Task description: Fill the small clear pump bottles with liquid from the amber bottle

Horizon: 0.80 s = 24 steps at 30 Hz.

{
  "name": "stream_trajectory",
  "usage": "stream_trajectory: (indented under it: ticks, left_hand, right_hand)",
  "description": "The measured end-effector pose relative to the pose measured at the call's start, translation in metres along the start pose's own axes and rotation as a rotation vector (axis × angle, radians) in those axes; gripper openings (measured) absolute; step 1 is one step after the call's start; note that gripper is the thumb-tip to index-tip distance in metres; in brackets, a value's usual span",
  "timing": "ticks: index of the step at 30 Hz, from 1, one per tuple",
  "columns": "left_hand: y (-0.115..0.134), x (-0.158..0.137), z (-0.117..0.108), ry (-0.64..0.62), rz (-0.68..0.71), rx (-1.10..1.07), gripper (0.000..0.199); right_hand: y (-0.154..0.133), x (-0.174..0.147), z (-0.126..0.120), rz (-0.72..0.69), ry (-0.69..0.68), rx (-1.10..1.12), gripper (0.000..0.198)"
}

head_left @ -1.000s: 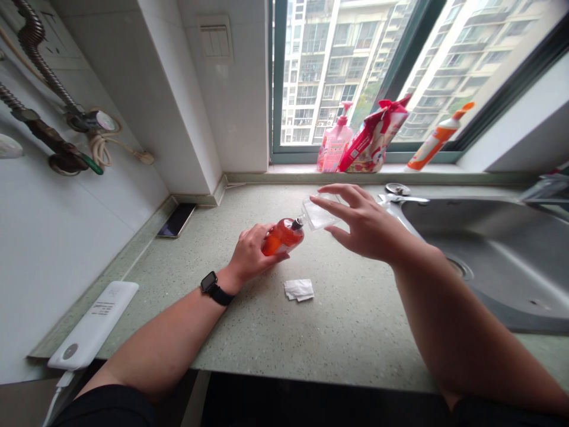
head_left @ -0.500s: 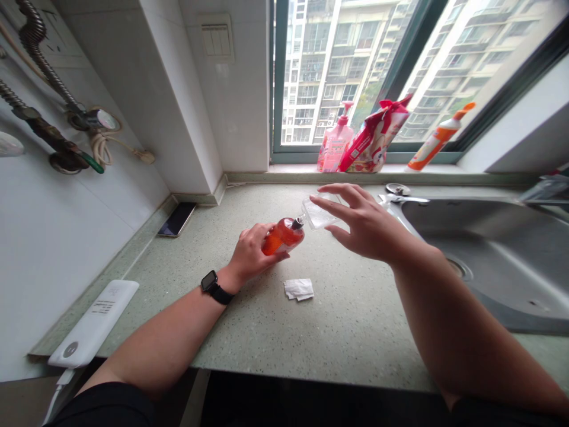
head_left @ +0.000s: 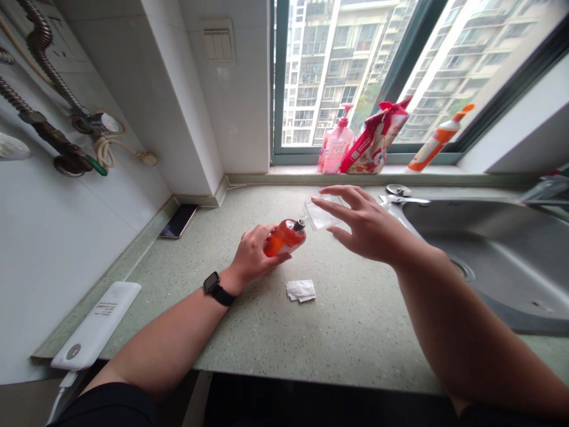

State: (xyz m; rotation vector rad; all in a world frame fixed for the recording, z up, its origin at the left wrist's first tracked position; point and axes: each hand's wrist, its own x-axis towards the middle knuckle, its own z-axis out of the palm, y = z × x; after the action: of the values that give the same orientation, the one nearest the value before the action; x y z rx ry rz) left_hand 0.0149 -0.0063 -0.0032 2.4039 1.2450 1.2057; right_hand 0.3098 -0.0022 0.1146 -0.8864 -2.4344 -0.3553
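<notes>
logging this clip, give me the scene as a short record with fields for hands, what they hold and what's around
left hand: grips an orange bottle, tilted, neck toward the clear container
right hand: holds a small clear container at the bottle's neck
surface: speckled green countertop
near hands: folded white paper lying on the countertop
left side: phone, white power bank
right side: steel sink
windowsill: pink pump bottle, red pouch, orange-capped bottle

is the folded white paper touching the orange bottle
Apart. The head view shows bare counter between the folded white paper and the orange bottle, held tilted in the left hand.
</notes>
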Motion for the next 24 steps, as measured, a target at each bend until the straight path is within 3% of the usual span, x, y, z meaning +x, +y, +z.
stream_trajectory:
  ticks: [24]
  left_hand:
    - [0.002,-0.001,0.001,0.022,-0.008,-0.012,0.068]
  right_hand:
    - [-0.002,0.015,-0.008,-0.059,-0.046,-0.043,0.075]
